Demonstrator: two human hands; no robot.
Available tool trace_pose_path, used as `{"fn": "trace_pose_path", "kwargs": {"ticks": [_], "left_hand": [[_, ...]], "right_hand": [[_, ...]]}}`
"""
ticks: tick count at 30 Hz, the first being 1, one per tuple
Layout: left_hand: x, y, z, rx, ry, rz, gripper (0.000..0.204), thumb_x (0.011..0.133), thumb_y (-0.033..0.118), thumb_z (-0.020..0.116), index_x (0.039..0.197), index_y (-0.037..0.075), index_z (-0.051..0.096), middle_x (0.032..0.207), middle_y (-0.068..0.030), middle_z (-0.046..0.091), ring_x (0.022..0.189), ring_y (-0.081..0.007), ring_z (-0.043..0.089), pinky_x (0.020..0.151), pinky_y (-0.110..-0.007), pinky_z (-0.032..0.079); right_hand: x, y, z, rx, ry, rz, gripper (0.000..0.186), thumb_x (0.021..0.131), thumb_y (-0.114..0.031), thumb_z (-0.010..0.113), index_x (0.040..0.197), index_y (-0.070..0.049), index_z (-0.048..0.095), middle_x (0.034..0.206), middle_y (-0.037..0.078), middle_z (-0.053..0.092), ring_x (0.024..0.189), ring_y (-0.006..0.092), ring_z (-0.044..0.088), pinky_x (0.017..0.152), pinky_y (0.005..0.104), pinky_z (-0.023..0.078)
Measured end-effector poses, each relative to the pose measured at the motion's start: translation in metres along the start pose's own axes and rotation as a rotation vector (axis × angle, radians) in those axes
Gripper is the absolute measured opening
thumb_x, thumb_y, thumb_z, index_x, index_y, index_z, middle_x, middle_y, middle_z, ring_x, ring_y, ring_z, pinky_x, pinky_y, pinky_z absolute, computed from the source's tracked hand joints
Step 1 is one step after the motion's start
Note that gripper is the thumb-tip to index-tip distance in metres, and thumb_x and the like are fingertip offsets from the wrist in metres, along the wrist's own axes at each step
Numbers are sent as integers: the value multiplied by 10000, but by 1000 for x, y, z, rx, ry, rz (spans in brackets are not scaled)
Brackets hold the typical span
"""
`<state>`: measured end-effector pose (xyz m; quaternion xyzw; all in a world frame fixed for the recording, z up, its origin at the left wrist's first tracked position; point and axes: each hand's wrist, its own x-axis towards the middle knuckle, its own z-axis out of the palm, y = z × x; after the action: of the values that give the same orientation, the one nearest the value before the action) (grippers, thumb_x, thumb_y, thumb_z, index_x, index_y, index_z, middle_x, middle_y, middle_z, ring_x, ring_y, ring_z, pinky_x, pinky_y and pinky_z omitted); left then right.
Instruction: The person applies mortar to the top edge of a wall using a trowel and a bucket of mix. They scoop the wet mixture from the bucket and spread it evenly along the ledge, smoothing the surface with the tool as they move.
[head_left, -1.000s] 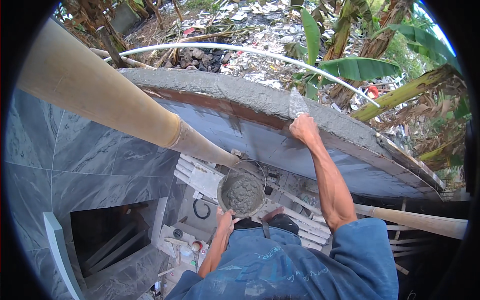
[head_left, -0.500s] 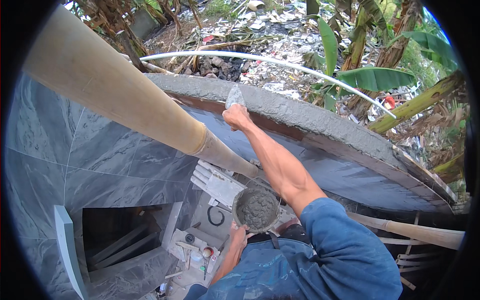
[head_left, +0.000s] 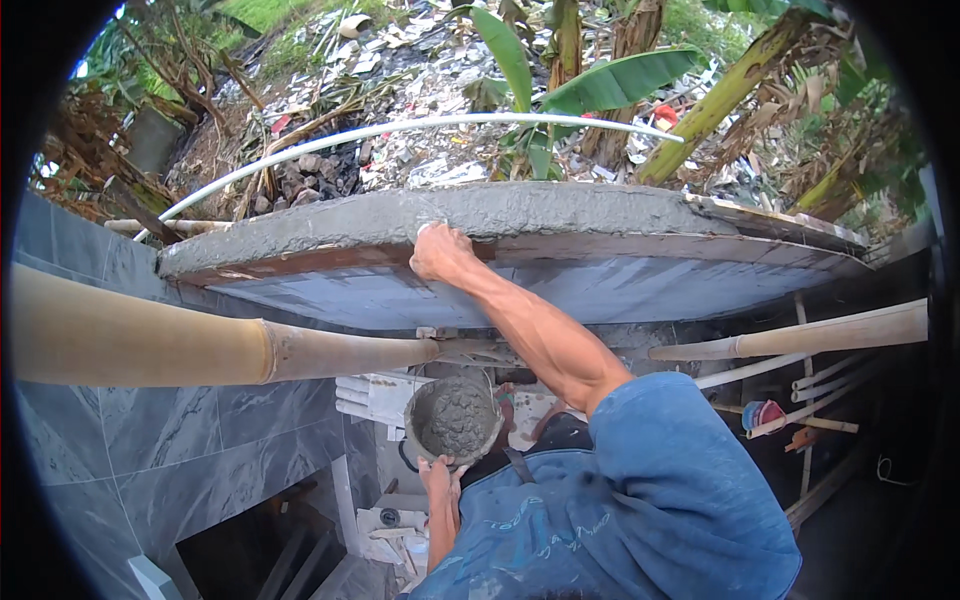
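Observation:
My right hand (head_left: pixel 441 252) is stretched out to the top of a low wall and closed around a trowel. Its blade is mostly hidden behind my fist, against the wet grey mortar (head_left: pixel 560 208) that coats the wall's top. Down by my waist, my left hand (head_left: pixel 440 476) grips the rim of a round bucket (head_left: pixel 408 430). Lumpy grey mortar (head_left: pixel 457 418) fills much of it. Below the coated top run a reddish-brown strip (head_left: pixel 330 263) and a pale blue-grey wall face (head_left: pixel 370 297).
Thick bamboo poles (head_left: pixel 150 335) cross at left and right (head_left: pixel 830 330). Grey marbled tiles (head_left: pixel 165 440) cover the left wall around a dark opening (head_left: pixel 255 545). Past the wall are a bent white pipe (head_left: pixel 400 125), rubble (head_left: pixel 400 60) and banana plants (head_left: pixel 620 85).
My view has turned, so the wall now lies nearly level across it. The trowel blade, plainly visible before, is now mostly hidden by my right hand. My left hand still holds the bucket.

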<state>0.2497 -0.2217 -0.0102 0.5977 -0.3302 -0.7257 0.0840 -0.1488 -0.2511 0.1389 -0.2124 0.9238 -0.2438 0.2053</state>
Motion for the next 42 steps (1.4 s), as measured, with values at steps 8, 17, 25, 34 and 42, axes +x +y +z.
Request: {"fn": "trace_pose_path", "kwargs": {"ticks": [8, 17, 25, 34, 42], "left_hand": [[17, -11, 4, 158, -109, 15, 500, 766, -83, 447, 1219, 116, 380, 927, -91, 505, 802, -226, 556, 651, -559, 575], [4, -8, 36, 305, -139, -18, 491, 749, -70, 470, 1209, 68, 371, 969, -177, 489, 777, -347, 567, 628, -520, 606], [8, -11, 57, 302, -165, -49, 482, 727, -99, 464, 1156, 118, 428, 1112, -134, 440, 986, -330, 490, 794, -692, 504], [-25, -6, 108, 383, -352, 48, 343, 799, -98, 418, 1060, 124, 427, 864, -49, 438, 766, -184, 481, 838, -755, 450], [-73, 5, 173, 663, -527, 168, 434, 775, -129, 463, 1136, 111, 482, 876, -42, 533, 712, -141, 532, 621, -440, 608]], "right_hand": [[-100, 241, -134, -94, 160, 429, 402, 730, -154, 524, 1008, 93, 675, 1105, 342, 628, 1066, 474, 616, 933, 486, 502], [-193, 358, -218, -175, 564, 723, 427, 785, -220, 554, 1117, 36, 632, 1071, 310, 652, 1066, 436, 625, 900, 499, 507], [-200, 225, -108, 236, 258, 167, 318, 886, -270, 563, 1055, -3, 592, 928, 317, 655, 905, 514, 618, 829, 548, 498], [-299, 284, -38, 329, 530, -145, 366, 847, -273, 665, 1091, -5, 615, 1000, 226, 656, 948, 414, 624, 817, 439, 498], [-349, 296, -41, -234, 1, 94, 243, 779, -163, 642, 986, -42, 678, 918, 180, 691, 847, 351, 683, 733, 441, 542]]}}
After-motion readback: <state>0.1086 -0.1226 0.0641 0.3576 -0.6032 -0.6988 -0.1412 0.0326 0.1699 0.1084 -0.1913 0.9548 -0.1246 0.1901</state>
